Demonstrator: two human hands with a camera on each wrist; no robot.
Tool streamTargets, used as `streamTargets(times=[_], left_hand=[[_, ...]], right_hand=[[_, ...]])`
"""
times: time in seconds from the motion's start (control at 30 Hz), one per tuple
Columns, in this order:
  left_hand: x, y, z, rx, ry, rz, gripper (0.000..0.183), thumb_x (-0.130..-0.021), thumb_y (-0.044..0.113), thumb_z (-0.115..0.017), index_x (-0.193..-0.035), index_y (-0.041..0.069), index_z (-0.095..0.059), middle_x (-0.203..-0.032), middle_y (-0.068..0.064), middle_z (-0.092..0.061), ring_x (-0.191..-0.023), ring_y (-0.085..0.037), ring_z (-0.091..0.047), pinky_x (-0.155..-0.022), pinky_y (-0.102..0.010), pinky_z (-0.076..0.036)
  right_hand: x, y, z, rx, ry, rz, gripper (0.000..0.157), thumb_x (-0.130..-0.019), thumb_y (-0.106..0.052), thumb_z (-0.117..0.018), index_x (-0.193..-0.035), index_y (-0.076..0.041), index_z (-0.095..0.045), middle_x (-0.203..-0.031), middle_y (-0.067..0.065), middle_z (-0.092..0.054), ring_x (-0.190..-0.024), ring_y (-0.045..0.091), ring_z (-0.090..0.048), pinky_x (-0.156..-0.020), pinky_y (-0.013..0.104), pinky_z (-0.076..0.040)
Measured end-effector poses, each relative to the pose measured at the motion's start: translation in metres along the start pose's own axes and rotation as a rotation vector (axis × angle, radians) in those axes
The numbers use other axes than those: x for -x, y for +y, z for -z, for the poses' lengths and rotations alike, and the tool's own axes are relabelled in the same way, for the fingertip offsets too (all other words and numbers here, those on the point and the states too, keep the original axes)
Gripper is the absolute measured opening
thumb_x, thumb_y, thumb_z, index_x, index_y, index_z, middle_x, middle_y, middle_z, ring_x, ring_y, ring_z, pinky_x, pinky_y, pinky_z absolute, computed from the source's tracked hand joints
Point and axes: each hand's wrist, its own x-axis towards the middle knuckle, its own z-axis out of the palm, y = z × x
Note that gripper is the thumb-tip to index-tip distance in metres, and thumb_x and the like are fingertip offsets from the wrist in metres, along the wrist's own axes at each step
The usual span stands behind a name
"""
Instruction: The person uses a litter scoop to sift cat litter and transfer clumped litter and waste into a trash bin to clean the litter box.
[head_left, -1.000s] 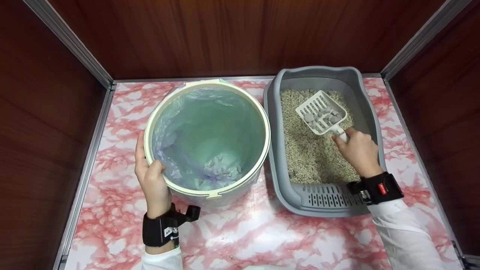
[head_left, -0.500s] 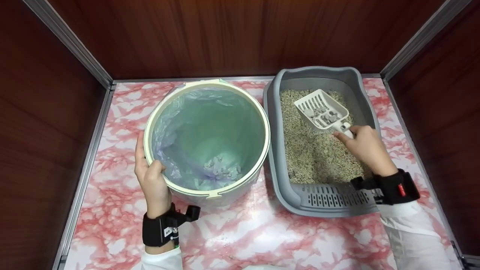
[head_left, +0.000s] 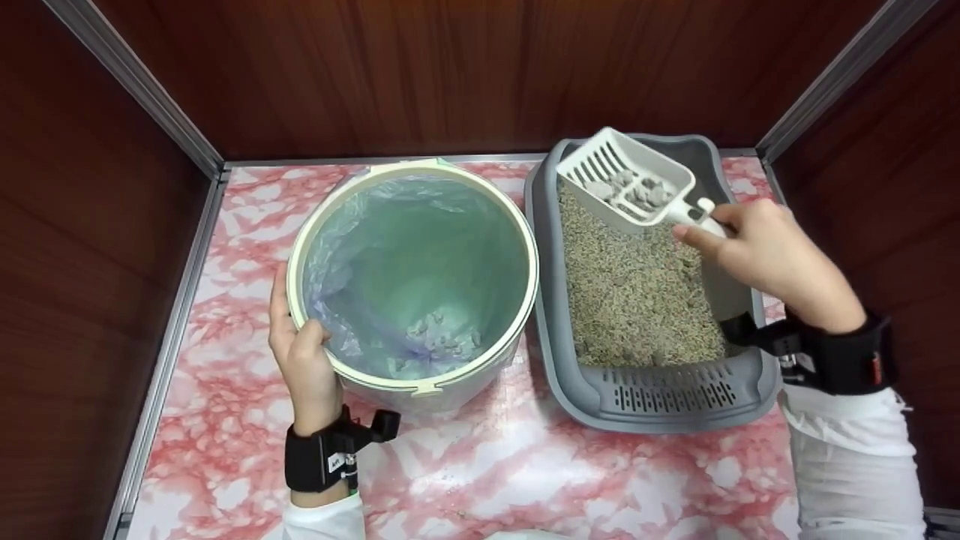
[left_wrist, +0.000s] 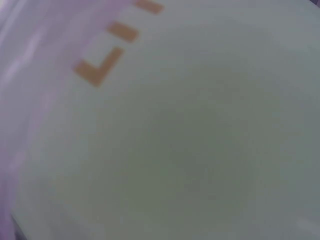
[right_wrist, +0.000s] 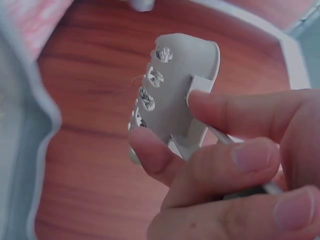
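My left hand [head_left: 306,367] grips the pale rim of a round bin [head_left: 427,388], thumb over the edge and fingers along the outside. A translucent bag [head_left: 337,330] lines the bin, with grey clumps [head_left: 450,339] at its bottom. My right hand [head_left: 772,247] holds a white slotted litter scoop [head_left: 649,161] by its handle, thumb and fingers wrapped around it in the right wrist view. Several grey clumps [head_left: 646,193] lie in the scoop, which is raised over the far part of a grey litter box [head_left: 551,300]. Tan granular litter [head_left: 637,300] covers the box's floor.
The bin and litter box stand side by side on a red-and-white marbled surface [head_left: 465,472]. Dark wooden panels [head_left: 480,75] enclose the back and both sides. In the left wrist view, a blurred whitish wall [left_wrist: 200,140] with orange marks fills most of the frame.
My right hand has lifted the scoop of clumps up from the litter, with the hand shifting right and the scoop's head swinging left and away. The left hand and bin have stayed put.
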Motion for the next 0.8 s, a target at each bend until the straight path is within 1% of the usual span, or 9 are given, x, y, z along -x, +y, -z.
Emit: streamTargets(times=[0.1, 0.17, 0.27, 0.4, 0.47, 0.6, 0.67, 0.73, 0.8], left_hand=[[-0.001, -0.001, -0.001, 0.002, 0.002, 0.002, 0.082, -0.073, -0.016, -0.025, -0.15, 0.012, -0.024, -0.151, -0.008, -0.034, -0.13, -0.03, -0.044, -0.093, -0.034, -0.048], [-0.001, -0.002, -0.002, 0.002, -0.001, 0.003, 0.082, -0.073, -0.016, -0.025, -0.15, 0.012, -0.024, -0.151, -0.007, -0.033, -0.13, -0.029, -0.043, -0.093, -0.034, -0.048], [-0.002, -0.003, -0.002, 0.0, -0.005, 0.003, 0.081, -0.074, -0.015, -0.025, -0.15, 0.012, -0.023, -0.151, -0.008, -0.033, -0.131, -0.028, -0.042, -0.095, -0.035, -0.047], [-0.003, -0.004, -0.003, -0.009, -0.006, 0.002, 0.078, -0.077, -0.015, -0.026, -0.15, 0.012, -0.023, -0.15, -0.008, -0.034, -0.131, -0.027, -0.043, -0.098, -0.038, -0.045], [-0.003, -0.004, -0.002, -0.015, -0.005, 0.003, 0.077, -0.077, -0.014, -0.026, -0.15, 0.012, -0.023, -0.15, -0.008, -0.034, -0.131, -0.027, -0.043, -0.098, -0.038, -0.045], [-0.005, -0.003, -0.002, -0.009, 0.0, 0.007, 0.078, -0.077, -0.015, -0.026, -0.15, 0.01, -0.022, -0.15, -0.01, -0.034, -0.131, -0.028, -0.042, -0.098, -0.037, -0.045], [-0.005, -0.002, -0.001, 0.009, 0.006, 0.009, 0.079, -0.076, -0.016, -0.026, -0.15, 0.01, -0.022, -0.15, -0.011, -0.033, -0.132, -0.029, -0.041, -0.098, -0.036, -0.045], [-0.005, -0.002, -0.001, 0.028, 0.012, 0.012, 0.079, -0.075, -0.017, -0.025, -0.15, 0.01, -0.022, -0.15, -0.012, -0.033, -0.132, -0.03, -0.041, -0.098, -0.035, -0.046], [-0.005, -0.002, -0.002, 0.034, 0.014, 0.013, 0.08, -0.075, -0.017, -0.025, -0.15, 0.01, -0.022, -0.15, -0.012, -0.033, -0.132, -0.03, -0.041, -0.098, -0.035, -0.045]], right_hand=[[-0.001, -0.02, 0.011, 0.025, 0.025, 0.069, 0.044, -0.088, -0.044, -0.061, -0.063, -0.009, -0.052, -0.05, -0.002, -0.038, -0.047, 0.011, -0.035, -0.044, 0.027, -0.029], [-0.003, -0.034, 0.015, 0.045, 0.029, 0.134, 0.042, -0.088, -0.041, -0.062, -0.063, -0.008, -0.053, -0.051, -0.002, -0.04, -0.046, 0.012, -0.036, -0.043, 0.026, -0.029], [-0.004, -0.055, 0.017, 0.072, 0.011, 0.215, 0.039, -0.088, -0.038, -0.062, -0.065, -0.009, -0.055, -0.053, 0.0, -0.044, -0.045, 0.012, -0.037, -0.042, 0.025, -0.03], [-0.004, -0.083, 0.016, 0.077, -0.036, 0.265, 0.039, -0.089, -0.041, -0.061, -0.066, -0.01, -0.057, -0.053, -0.001, -0.045, -0.044, 0.01, -0.038, -0.041, 0.025, -0.031], [-0.004, -0.097, 0.013, 0.098, -0.049, 0.284, 0.038, -0.088, -0.042, -0.061, -0.067, -0.011, -0.058, -0.053, -0.002, -0.045, -0.044, 0.01, -0.039, -0.041, 0.025, -0.031], [-0.004, -0.12, 0.001, 0.186, -0.078, 0.327, 0.034, -0.087, -0.041, -0.062, -0.069, -0.013, -0.059, -0.054, -0.002, -0.047, -0.046, 0.012, -0.041, -0.044, 0.027, -0.034], [-0.005, -0.128, -0.007, 0.232, -0.084, 0.377, 0.031, -0.087, -0.039, -0.063, -0.071, -0.012, -0.061, -0.055, -0.001, -0.05, -0.047, 0.013, -0.043, -0.045, 0.028, -0.035], [-0.005, -0.133, -0.018, 0.267, -0.071, 0.442, 0.029, -0.086, -0.037, -0.064, -0.073, -0.011, -0.063, -0.057, -0.001, -0.053, -0.048, 0.014, -0.046, -0.043, 0.029, -0.037], [-0.004, -0.135, -0.028, 0.305, -0.019, 0.514, 0.027, -0.085, -0.035, -0.066, -0.074, -0.011, -0.063, -0.056, 0.0, -0.054, -0.047, 0.016, -0.047, -0.041, 0.03, -0.037]])
